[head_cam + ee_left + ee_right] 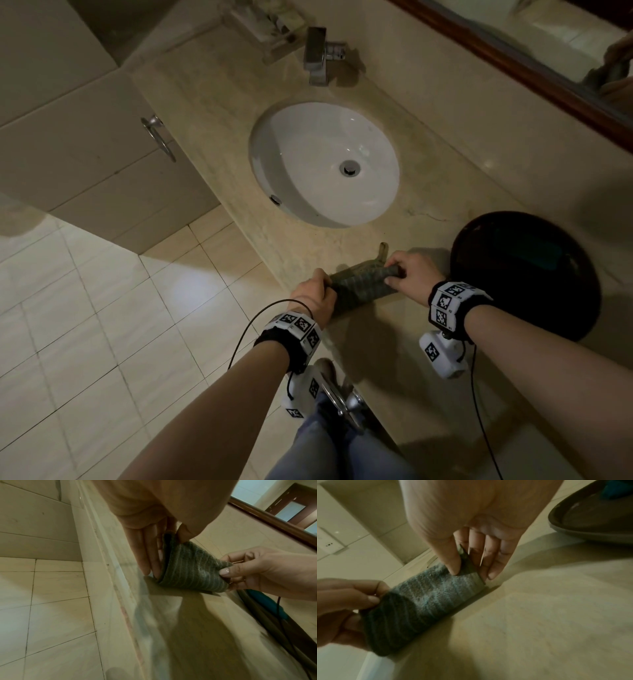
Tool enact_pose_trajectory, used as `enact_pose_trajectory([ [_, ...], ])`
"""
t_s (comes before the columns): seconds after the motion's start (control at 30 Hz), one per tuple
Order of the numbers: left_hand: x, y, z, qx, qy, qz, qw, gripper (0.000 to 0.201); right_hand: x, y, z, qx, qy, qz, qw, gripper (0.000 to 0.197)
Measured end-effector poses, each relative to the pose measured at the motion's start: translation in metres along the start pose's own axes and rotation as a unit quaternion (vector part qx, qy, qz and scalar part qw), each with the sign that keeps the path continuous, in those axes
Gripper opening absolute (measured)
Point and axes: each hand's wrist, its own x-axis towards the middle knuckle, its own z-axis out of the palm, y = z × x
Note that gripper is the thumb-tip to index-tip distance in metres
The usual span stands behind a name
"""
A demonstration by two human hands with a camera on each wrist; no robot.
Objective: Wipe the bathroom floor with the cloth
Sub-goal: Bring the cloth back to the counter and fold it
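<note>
A grey-green ribbed cloth (363,284) lies folded over itself near the front edge of the beige stone counter (376,342). My left hand (313,294) pinches the cloth's left end between thumb and fingers. My right hand (409,270) pinches its right end. The left wrist view shows the cloth (193,569) lifted into a fold between my left hand (164,550) and my right hand (240,573). Seen from the right wrist, the cloth (426,601) stretches between my right hand (469,566) and left hand (356,601). The tiled floor (85,325) lies below, to the left.
A white oval sink (325,161) with a chrome tap (318,54) sits in the counter beyond the cloth. A dark round tray (534,274) stands just right of my right hand. A cabinet (85,147) with a ring handle (157,137) stands on the left. A mirror (548,41) runs along the back right.
</note>
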Motion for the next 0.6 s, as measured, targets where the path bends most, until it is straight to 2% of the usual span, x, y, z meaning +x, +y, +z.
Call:
enact_pose_trajectory([
  [0.13,0.015,-0.008,-0.004,0.005,0.014,0.003,1.0,0.016,0.018,-0.012,-0.002,-0.003,0.006,0.001,1.0,0.018],
  [0.23,0.028,-0.017,-0.004,0.028,0.029,0.026,0.999,0.026,0.029,-0.014,0.003,-0.017,0.004,0.023,1.0,0.021],
  [0.4,0.037,-0.021,-0.003,0.126,-0.033,0.042,0.991,0.05,0.031,-0.014,0.02,0.006,0.04,0.076,0.996,0.029],
  [0.5,0.042,-0.018,-0.001,0.174,-0.036,0.053,0.983,0.051,0.028,-0.021,0.028,0.018,0.057,0.098,0.993,0.032],
  [0.6,0.051,-0.014,-0.001,0.162,-0.059,0.019,0.985,0.048,0.025,-0.028,0.034,0.003,0.049,0.128,0.991,0.036],
])
